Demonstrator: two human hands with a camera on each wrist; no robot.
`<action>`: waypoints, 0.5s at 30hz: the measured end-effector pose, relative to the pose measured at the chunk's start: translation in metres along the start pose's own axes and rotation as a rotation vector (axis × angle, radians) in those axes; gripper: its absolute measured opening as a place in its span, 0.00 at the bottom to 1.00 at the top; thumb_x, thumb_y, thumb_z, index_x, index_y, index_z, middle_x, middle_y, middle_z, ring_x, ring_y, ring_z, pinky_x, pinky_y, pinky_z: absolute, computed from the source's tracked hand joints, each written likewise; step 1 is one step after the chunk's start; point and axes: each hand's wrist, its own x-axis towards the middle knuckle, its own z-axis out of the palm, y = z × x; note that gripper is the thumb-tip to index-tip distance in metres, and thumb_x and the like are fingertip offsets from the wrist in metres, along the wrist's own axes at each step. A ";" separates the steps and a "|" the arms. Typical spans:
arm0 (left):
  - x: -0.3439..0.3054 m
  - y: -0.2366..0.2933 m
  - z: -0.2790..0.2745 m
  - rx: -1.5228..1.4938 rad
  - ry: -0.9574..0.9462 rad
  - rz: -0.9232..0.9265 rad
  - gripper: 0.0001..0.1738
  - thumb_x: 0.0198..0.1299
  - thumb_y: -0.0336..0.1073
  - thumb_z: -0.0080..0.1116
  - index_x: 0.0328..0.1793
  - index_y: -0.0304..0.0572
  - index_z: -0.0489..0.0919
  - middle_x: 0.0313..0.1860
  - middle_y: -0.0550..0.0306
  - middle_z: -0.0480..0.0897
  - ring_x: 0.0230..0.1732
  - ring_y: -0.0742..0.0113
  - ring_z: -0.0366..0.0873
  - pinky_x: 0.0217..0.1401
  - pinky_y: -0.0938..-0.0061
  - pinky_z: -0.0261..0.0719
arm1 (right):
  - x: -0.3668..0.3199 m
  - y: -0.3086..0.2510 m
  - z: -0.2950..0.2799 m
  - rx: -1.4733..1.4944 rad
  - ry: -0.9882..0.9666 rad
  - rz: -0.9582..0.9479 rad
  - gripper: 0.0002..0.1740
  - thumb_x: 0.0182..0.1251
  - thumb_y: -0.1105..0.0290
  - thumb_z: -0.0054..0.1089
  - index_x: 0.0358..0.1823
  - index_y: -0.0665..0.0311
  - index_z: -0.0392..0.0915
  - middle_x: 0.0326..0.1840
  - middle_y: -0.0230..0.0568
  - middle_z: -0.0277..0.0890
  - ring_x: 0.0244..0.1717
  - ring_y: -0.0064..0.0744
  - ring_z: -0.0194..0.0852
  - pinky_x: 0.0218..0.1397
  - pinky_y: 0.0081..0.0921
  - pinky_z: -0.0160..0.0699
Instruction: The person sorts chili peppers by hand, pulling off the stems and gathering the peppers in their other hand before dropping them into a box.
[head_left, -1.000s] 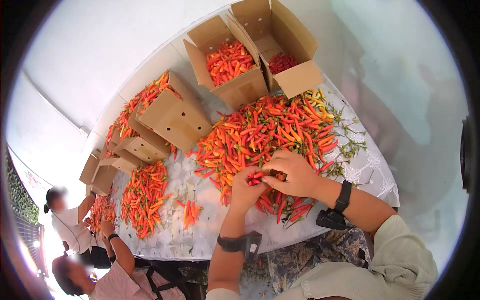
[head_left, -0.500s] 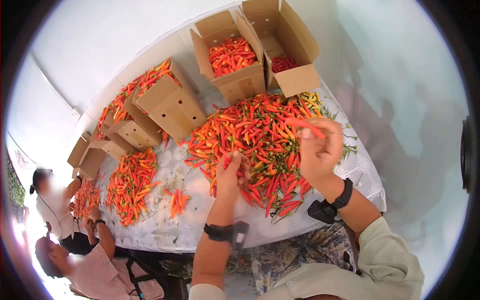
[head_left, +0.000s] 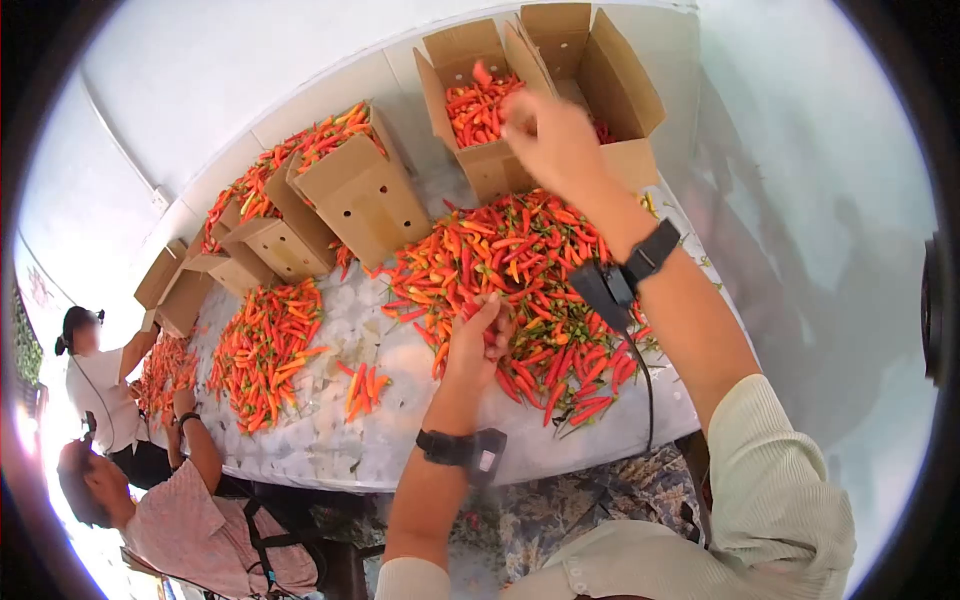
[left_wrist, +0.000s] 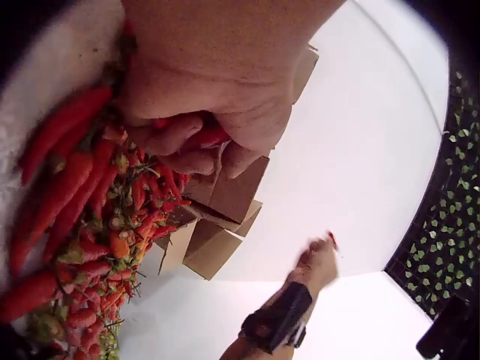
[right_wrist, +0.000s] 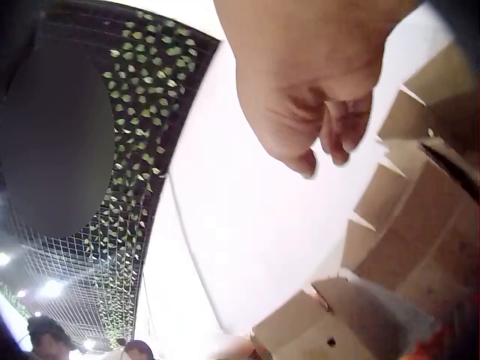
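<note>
My left hand is curled around red chili peppers at the near edge of the big chili pile; their red skins show between the fingers in the left wrist view. My right hand is stretched out over the front of a cardboard box that holds stemless chilies. A single red chili appears in the air just beyond its fingertips. In the right wrist view the fingers are loosely bent with nothing between them.
Another open box stands on the right, partly behind my right arm. More boxes with chilies line the left back. A smaller pile and a few loose chilies lie leftward on the table. Two people work at the far left.
My hands were together over the pile; then my right hand lifted away with a red chili, reached forward to the box and let it go. The left hand stays by the pile.
</note>
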 end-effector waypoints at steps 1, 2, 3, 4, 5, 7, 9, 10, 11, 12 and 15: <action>-0.001 0.002 0.001 0.017 0.009 -0.001 0.10 0.68 0.39 0.57 0.37 0.43 0.77 0.21 0.65 0.73 0.16 0.78 0.67 0.12 0.86 0.50 | -0.018 0.005 0.002 0.059 -0.224 0.038 0.04 0.58 0.70 0.60 0.34 0.60 0.78 0.34 0.44 0.80 0.36 0.53 0.78 0.39 0.47 0.75; -0.003 0.003 0.002 0.028 0.018 0.000 0.09 0.68 0.39 0.57 0.37 0.43 0.77 0.21 0.65 0.73 0.16 0.78 0.67 0.12 0.86 0.50 | -0.037 0.003 0.001 0.065 -0.297 0.061 0.03 0.57 0.71 0.60 0.32 0.62 0.77 0.33 0.46 0.79 0.37 0.53 0.78 0.40 0.47 0.75; -0.003 0.003 0.002 0.037 0.028 0.000 0.09 0.68 0.39 0.58 0.37 0.43 0.76 0.21 0.65 0.73 0.16 0.79 0.67 0.13 0.85 0.50 | -0.057 0.003 -0.001 0.071 -0.374 0.084 0.02 0.56 0.73 0.59 0.29 0.63 0.77 0.32 0.48 0.79 0.39 0.53 0.77 0.41 0.48 0.74; -0.001 0.001 0.001 0.042 -0.020 0.009 0.09 0.68 0.39 0.58 0.37 0.43 0.76 0.21 0.65 0.73 0.16 0.79 0.67 0.13 0.85 0.50 | -0.078 0.015 0.004 0.018 -0.441 0.044 0.05 0.55 0.74 0.61 0.33 0.63 0.78 0.33 0.46 0.78 0.40 0.52 0.77 0.42 0.44 0.75; 0.000 -0.001 -0.001 0.050 -0.064 0.015 0.09 0.67 0.39 0.58 0.37 0.43 0.76 0.21 0.65 0.73 0.16 0.79 0.67 0.13 0.85 0.50 | -0.096 0.028 0.009 -0.032 -0.509 0.008 0.09 0.53 0.75 0.62 0.37 0.62 0.79 0.34 0.44 0.78 0.41 0.50 0.77 0.44 0.41 0.75; 0.000 -0.005 -0.002 0.066 -0.094 0.005 0.09 0.67 0.38 0.58 0.37 0.44 0.76 0.21 0.65 0.73 0.16 0.80 0.67 0.13 0.85 0.50 | -0.120 0.036 0.009 -0.034 -0.480 -0.012 0.09 0.53 0.76 0.63 0.37 0.62 0.80 0.35 0.42 0.78 0.44 0.47 0.76 0.47 0.41 0.74; -0.001 -0.005 0.002 0.079 -0.071 -0.020 0.09 0.68 0.38 0.58 0.37 0.43 0.76 0.21 0.65 0.73 0.17 0.80 0.67 0.13 0.85 0.51 | -0.131 0.037 0.009 -0.074 -0.479 0.012 0.09 0.52 0.76 0.65 0.37 0.62 0.80 0.37 0.40 0.78 0.47 0.45 0.73 0.51 0.41 0.71; -0.001 -0.004 0.003 0.098 -0.062 -0.010 0.08 0.68 0.38 0.57 0.37 0.43 0.76 0.22 0.66 0.73 0.17 0.80 0.65 0.13 0.85 0.51 | -0.131 0.036 0.008 -0.110 -0.495 -0.001 0.09 0.52 0.75 0.66 0.37 0.61 0.80 0.37 0.39 0.78 0.46 0.45 0.73 0.50 0.40 0.72; -0.002 -0.004 0.003 0.117 -0.054 0.000 0.08 0.69 0.38 0.56 0.38 0.43 0.76 0.23 0.66 0.72 0.17 0.80 0.64 0.14 0.86 0.51 | -0.131 0.036 0.006 -0.147 -0.510 -0.015 0.09 0.52 0.73 0.67 0.37 0.60 0.81 0.37 0.39 0.77 0.45 0.45 0.73 0.48 0.40 0.72; -0.003 -0.004 0.003 0.137 -0.045 0.009 0.08 0.69 0.38 0.55 0.38 0.44 0.76 0.23 0.66 0.72 0.17 0.80 0.63 0.14 0.86 0.50 | -0.130 0.034 0.003 -0.183 -0.526 -0.028 0.10 0.51 0.72 0.68 0.36 0.59 0.81 0.37 0.38 0.77 0.45 0.44 0.73 0.47 0.40 0.72; -0.005 -0.002 0.007 0.119 -0.003 0.035 0.07 0.69 0.37 0.55 0.42 0.42 0.78 0.23 0.66 0.72 0.17 0.81 0.63 0.15 0.86 0.50 | -0.128 0.021 -0.011 -0.101 -0.364 -0.037 0.11 0.53 0.72 0.67 0.38 0.61 0.79 0.35 0.39 0.76 0.44 0.45 0.72 0.47 0.41 0.72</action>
